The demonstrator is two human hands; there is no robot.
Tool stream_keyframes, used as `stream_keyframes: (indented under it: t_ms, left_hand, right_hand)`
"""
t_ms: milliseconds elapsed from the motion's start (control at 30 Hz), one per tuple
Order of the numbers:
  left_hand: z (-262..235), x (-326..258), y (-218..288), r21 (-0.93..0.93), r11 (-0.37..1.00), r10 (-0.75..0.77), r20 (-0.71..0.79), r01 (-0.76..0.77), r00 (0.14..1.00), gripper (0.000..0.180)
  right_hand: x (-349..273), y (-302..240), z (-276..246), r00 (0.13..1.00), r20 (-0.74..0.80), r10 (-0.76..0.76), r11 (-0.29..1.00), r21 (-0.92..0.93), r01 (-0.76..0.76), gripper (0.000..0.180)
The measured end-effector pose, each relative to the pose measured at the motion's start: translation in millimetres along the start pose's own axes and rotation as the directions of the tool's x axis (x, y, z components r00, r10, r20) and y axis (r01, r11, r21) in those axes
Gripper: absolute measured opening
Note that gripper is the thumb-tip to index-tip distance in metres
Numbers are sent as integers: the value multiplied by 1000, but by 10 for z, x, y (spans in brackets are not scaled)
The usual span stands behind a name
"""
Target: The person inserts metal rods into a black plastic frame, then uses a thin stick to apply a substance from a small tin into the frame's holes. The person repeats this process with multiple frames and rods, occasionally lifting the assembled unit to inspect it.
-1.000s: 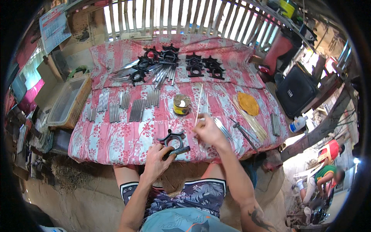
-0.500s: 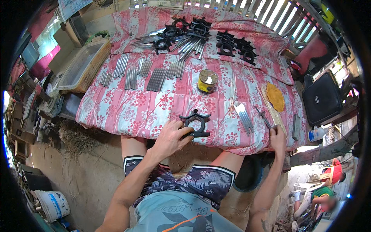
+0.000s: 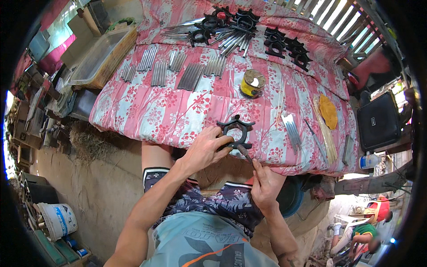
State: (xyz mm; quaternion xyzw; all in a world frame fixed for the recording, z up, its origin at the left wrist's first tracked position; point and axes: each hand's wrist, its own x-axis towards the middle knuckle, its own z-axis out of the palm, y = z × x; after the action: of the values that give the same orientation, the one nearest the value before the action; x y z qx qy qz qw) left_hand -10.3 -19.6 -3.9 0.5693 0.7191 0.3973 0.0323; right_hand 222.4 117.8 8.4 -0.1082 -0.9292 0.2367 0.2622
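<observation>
A black ring-shaped bracket (image 3: pixel 241 121) with a crown-like top and a flat lower bar rests at the near edge of the table. My left hand (image 3: pixel 208 147) is closed on its lower left corner. My right hand (image 3: pixel 265 184) grips a short tool with a thick brown end (image 3: pixel 243 151). That end meets the bracket's lower right bar, though exact contact is hard to make out. Right of my hands, a few grey metal tubes (image 3: pixel 292 133) lie beside a slender dark file-like tool (image 3: pixel 316 139) and a bundle of thin pale sticks (image 3: pixel 328 144).
Sorted rows of metal tubes (image 3: pixel 191 77) lie on the floral cloth (image 3: pixel 151 107). Farther back are more black brackets (image 3: pixel 247 20) and a tube pile. A yellow tin (image 3: pixel 252 83) stands mid-table; an orange cloth piece (image 3: pixel 328 111) lies right. A speaker (image 3: pixel 378 121) borders the right.
My right hand has come left from the table's right side to the bracket, bringing the short tool. My left hand still holds the bracket. The whole view has shifted slightly.
</observation>
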Motion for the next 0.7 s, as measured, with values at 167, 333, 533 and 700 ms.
stream_keyframes:
  t_ms: [167, 333, 533, 700]
  left_hand:
    - [1, 24, -17, -25, 1000, -2, -11, 2, 1000, 30]
    - [0, 3, -11, -8, 1000, -20, 2, 20, 1000, 30]
    - [-8, 13, -19, -12, 1000, -19, 22, 19, 1000, 31]
    - [-10, 35, -32, -20, 1000, -11, 2, 11, 1000, 30]
  right_hand:
    - [36, 4, 110, 1000, -5, 16, 1000, -5, -16, 68]
    - [5, 3, 159, 995, -77, -58, 997, 36, 61, 71]
    - [23, 3, 204, 1000, -15, -1, 1000, 21, 1, 65]
    - [6, 33, 192, 1000, -18, -2, 1000, -26, 1, 58]
